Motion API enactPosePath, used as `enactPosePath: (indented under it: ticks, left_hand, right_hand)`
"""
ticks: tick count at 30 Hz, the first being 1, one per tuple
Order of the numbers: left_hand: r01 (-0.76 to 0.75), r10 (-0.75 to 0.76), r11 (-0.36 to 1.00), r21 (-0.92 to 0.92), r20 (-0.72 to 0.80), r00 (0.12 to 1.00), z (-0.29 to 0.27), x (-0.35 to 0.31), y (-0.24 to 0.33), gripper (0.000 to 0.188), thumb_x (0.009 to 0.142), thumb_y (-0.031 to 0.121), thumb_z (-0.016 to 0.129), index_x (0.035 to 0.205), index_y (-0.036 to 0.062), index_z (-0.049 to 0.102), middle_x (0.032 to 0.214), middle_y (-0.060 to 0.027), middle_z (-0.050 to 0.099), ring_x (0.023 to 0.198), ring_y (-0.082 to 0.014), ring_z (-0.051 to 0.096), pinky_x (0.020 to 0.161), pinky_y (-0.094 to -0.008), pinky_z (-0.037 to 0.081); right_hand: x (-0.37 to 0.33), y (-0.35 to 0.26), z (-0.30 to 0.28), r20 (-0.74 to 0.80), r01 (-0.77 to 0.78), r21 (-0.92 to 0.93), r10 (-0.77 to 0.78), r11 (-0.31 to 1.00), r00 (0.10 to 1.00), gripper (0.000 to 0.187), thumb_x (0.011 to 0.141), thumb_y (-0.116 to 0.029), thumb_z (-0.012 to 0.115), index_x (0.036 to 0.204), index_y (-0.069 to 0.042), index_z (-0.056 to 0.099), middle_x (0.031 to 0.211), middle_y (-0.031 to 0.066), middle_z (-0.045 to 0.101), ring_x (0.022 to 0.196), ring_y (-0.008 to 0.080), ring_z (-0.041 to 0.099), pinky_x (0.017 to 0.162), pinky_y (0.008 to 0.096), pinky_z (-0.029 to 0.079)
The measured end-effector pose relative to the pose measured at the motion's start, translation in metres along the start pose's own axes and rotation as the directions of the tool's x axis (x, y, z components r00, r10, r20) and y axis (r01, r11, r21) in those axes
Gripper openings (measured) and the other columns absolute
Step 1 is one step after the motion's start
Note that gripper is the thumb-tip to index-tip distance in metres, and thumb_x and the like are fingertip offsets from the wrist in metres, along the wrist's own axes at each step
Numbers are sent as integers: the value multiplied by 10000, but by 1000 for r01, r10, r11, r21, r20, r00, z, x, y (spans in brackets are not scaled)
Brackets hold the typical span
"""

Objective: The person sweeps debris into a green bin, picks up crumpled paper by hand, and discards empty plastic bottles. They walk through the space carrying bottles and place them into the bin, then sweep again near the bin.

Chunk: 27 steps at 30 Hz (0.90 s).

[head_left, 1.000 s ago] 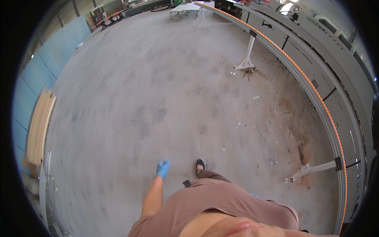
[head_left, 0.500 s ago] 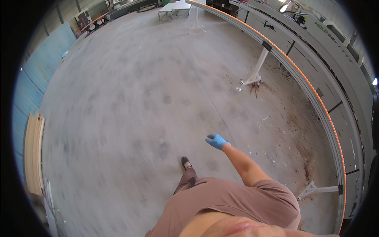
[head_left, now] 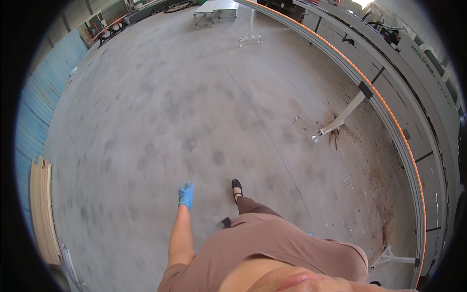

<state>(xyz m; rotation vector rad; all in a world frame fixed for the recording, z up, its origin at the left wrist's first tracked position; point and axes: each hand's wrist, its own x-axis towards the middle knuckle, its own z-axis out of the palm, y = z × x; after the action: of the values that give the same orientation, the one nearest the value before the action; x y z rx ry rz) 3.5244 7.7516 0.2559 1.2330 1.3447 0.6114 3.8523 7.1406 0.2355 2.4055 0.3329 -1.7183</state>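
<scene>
My left hand [head_left: 186,194], in a blue glove, swings forward over the grey concrete floor [head_left: 146,155]. It holds nothing that I can see; its fingers are loosely bent and somewhat apart. Of my right hand [head_left: 312,235] only a sliver of blue glove shows past my brown top, so its fingers are hidden. One foot in a black shoe [head_left: 237,184] is stepping forward.
On the right, a long metal rail with an orange edge [head_left: 384,102] stands on white legs [head_left: 343,118] beside a large grey machine [head_left: 413,87]. Debris lies beneath it. White tables [head_left: 224,6] stand far ahead. Wooden boards [head_left: 43,209] and blue sheeting [head_left: 53,78] line the left.
My left hand has swung into view at the front. My right hand has dropped back behind my body. The rail's legs and the tables have come nearer as I walk forward.
</scene>
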Motion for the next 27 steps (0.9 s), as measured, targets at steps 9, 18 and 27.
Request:
enactPosePath:
  ticks: [9, 18, 27]
  left_hand:
    - [601, -595, 795, 80, -88, 799, -30, 123, 73, 282, 882, 368, 676, 882, 86, 660, 774, -58, 636, 659, -165, 574, 524, -398, 442]
    - [812, -799, 584, 3, -176, 575, -104, 366, 129, 341, 897, 369, 627, 996, 45, 668, 893, -82, 668, 756, -204, 585, 641, -417, 479]
    - [419, -400, 889, 183, -136, 907, -73, 929, 384, 366, 918, 378, 621, 1073, 53, 689, 920, -75, 687, 775, -204, 584, 684, -396, 493]
  right_hand:
    - [29, -520, -366, -295, 424, -263, -490, 867, 820, 546, 910, -468, 533, 1185, -19, 679, 1220, 251, 661, 1134, 389, 636, 945, 467, 493]
    - [44, -993, -628, -474, 765, 63, -656, 641, 588, 618, 911, -427, 630, 1352, 3, 582, 1343, 201, 620, 1273, 309, 575, 1071, 387, 441]
    - [181, -1054, -660, -103, 251, -161, -269, 954, 957, 472, 891, -468, 544, 933, -36, 728, 856, 172, 726, 745, 310, 681, 724, 449, 540]
